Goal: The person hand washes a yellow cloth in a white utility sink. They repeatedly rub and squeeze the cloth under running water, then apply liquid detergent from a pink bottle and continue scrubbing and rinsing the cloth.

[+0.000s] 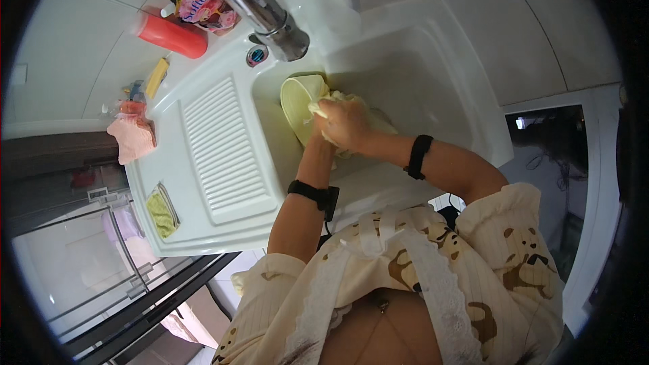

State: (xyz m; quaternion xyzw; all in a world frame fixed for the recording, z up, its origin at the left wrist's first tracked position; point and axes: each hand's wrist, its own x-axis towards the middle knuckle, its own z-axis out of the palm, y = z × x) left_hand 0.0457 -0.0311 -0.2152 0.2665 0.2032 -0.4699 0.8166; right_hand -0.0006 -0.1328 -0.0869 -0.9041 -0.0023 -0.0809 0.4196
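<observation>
Both my hands meet over the basin of a white laundry sink [431, 81]. My right hand [346, 124] is closed around a bunched pale yellow cloth [377, 121], part of which hangs below it. My left hand [324, 134] is mostly hidden behind my right hand and the cloth; its wrist shows, and it seems to press against the same cloth. Just left of the hands, a pale yellow plastic basin [296, 96] stands tilted in the sink. A chrome faucet [291, 43] reaches over the sink above it.
Left of the basin lies the ribbed washboard [223, 147]. A green cloth [162, 213] and a pink cloth [133, 137] rest near the sink's left edge. Along the back stand a red bottle [175, 35], a softener pouch [205, 2] and a yellow block [157, 78]. Tiled wall rises behind.
</observation>
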